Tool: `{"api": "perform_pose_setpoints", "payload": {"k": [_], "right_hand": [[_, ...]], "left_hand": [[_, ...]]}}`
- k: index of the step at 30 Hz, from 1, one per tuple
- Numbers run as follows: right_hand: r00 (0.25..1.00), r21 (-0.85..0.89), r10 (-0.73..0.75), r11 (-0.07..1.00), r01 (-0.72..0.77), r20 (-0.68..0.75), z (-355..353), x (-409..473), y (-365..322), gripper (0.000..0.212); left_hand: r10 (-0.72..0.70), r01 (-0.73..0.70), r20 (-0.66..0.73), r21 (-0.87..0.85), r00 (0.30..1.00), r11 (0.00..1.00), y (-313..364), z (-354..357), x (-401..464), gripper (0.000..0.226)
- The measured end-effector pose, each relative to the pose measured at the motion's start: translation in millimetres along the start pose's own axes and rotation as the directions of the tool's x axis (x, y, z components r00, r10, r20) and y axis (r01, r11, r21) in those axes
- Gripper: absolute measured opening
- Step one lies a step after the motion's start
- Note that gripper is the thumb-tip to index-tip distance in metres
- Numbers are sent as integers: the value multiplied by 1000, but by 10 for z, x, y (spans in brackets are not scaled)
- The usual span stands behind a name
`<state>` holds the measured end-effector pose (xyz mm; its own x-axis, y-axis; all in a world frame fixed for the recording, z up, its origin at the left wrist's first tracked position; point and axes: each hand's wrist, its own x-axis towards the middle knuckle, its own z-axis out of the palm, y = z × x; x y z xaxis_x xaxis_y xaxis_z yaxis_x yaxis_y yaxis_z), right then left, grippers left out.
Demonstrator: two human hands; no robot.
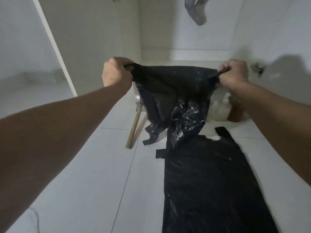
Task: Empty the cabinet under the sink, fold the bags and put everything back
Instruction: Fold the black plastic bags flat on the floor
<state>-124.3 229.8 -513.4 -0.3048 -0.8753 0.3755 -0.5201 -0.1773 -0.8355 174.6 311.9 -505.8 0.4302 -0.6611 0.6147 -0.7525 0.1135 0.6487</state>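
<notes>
The black bag [170,84] hung stretched in the air before the open cabinet [185,52], its top edge pinched at one corner in the curled fingers of the left hand [116,71] and at the other in the curled fingers of the right hand [234,74], while its crumpled lower end trailed down to the tiled floor [84,165]. A wooden stick [133,127] lay on the floor below the left hand, a second black bag [210,182] was spread flat on the tiles nearer the person, and a grey drain pipe [196,12] hung inside the cabinet at upper right.
</notes>
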Motion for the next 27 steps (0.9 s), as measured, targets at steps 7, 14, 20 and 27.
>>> {"api": "perform_pose_setpoints", "payload": {"k": [7, 14, 20, 27], "right_hand": [[968, 4, -225, 974, 227, -112, -1025, -311, 751, 34], [959, -166, -233, 952, 259, 159, -1530, -1518, 2325, 57], [856, -333, 170, 943, 4, 489, -1564, -2208, 3001, 55], [794, -256, 458, 888, -383, 399, -1496, -2506, 2873, 17]], "left_hand": [[393, -394, -44, -174, 919, 902, 533, 473, -767, 34], [696, -639, 328, -278, 639, 718, -70, 713, -2315, 25], [642, -635, 639, -296, 424, 713, -709, 845, -3158, 33], [556, -542, 744, -313, 370, 780, -929, 669, -3752, 37]]}}
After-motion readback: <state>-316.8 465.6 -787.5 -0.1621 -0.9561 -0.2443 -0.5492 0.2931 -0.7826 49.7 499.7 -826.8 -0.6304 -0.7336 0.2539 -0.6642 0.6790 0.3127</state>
